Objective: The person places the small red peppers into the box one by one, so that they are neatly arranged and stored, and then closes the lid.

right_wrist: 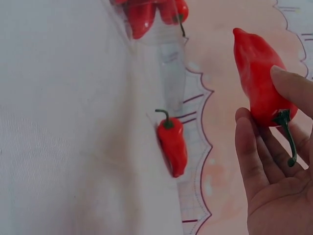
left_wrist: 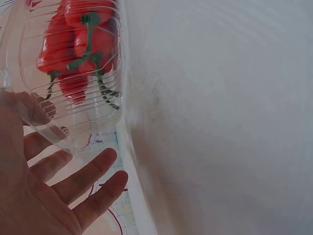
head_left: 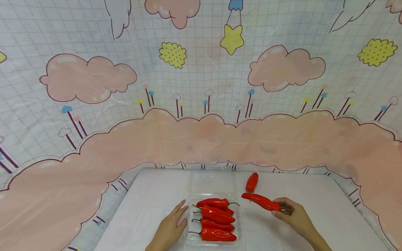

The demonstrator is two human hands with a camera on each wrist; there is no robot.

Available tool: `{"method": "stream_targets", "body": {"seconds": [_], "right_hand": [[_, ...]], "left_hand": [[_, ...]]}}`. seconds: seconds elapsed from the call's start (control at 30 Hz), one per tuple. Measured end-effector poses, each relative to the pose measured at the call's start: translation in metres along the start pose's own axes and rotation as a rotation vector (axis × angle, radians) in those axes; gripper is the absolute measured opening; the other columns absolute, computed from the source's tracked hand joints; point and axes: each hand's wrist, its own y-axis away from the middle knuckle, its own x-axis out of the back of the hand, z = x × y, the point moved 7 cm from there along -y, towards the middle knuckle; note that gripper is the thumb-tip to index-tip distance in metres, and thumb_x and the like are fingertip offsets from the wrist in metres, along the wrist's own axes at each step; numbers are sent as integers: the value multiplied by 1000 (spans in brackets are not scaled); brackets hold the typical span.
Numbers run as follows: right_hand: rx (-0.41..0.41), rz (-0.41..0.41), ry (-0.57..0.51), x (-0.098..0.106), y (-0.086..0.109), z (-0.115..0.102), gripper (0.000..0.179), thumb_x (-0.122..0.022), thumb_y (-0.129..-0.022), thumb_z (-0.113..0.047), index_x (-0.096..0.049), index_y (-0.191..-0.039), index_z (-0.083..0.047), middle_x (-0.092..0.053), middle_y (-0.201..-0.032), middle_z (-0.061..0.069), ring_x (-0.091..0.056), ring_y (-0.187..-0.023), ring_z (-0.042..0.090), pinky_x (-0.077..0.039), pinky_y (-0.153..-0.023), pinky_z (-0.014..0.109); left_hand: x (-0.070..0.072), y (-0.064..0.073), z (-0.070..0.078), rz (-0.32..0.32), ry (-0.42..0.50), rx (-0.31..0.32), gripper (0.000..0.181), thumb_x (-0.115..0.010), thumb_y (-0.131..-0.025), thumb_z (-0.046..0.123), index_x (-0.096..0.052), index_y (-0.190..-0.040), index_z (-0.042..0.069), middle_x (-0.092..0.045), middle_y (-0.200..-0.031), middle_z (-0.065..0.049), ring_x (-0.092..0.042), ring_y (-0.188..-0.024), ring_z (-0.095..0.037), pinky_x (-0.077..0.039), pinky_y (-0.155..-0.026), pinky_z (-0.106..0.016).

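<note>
Between thumb and fingers, my right hand [head_left: 292, 212] holds a red pepper [head_left: 262, 202] near its stem end, raised above the table to the right of a clear plastic box [head_left: 240, 223]. In the right wrist view this pepper [right_wrist: 261, 73] points up with its green stem hanging down by the palm. My left hand [head_left: 169, 225] is at the box's left side, fingers spread and fairly straight. In the left wrist view the fingers [left_wrist: 95, 171] lie at the box wall; whether they press on it I cannot tell. Several red peppers [head_left: 218, 234] lie crosswise in the box.
One more red pepper [head_left: 252, 182] lies on the white table [head_left: 150, 195], behind the held one. The transparent lid [head_left: 211, 184] of the box is folded back, away from me. A cloud-patterned cloth [head_left: 201, 139] hangs behind and around the table.
</note>
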Motion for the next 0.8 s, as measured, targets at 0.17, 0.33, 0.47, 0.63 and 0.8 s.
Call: {"method": "stream_targets", "body": {"seconds": [0.17, 0.33, 0.47, 0.63, 0.8], "right_hand": [[13, -4, -6, -3, 3, -7, 45, -82, -79, -23, -65, -118, -7, -69, -110, 11, -65, -87, 12, -56, -76, 18], [20, -12, -19, -6, 6, -15, 45, -82, -78, -22, -65, -117, -7, -69, -109, 11, -65, -87, 12, -56, -76, 18], [23, -17, -29, -8, 10, -20, 44, -82, -78, -21, -65, -116, -7, -69, -108, 11, -66, -86, 12, -56, -76, 18], [56, -19, -37, -9, 15, -30, 42, -81, -79, -21, -66, -115, -7, -70, -106, 10, -66, -86, 11, -56, -76, 18], [87, -25, -49, -12, 19, -38, 41, -82, -79, -20, -66, -114, -7, -70, -104, 10, -65, -85, 9, -56, -77, 18]], "left_hand": [[0, 0, 0, 14, -6, -2, 42, -64, -89, 20, -63, -131, 16, -51, -149, 1, -67, -112, -26, -56, -89, -48], [0, 0, 0, 10, -1, 1, 42, -65, -89, 19, -63, -131, 16, -50, -150, 1, -67, -113, -26, -56, -90, -49], [0, 0, 0, 11, -2, 2, 42, -65, -89, 19, -63, -131, 15, -51, -149, 1, -67, -113, -26, -56, -90, -49], [1, 1, 1, 13, 4, 4, 42, -66, -89, 19, -63, -131, 15, -51, -149, 2, -67, -114, -27, -56, -90, -49], [0, 1, 0, 4, 11, 18, 42, -65, -89, 20, -63, -132, 16, -50, -150, 3, -66, -116, -26, -55, -92, -49]]}}
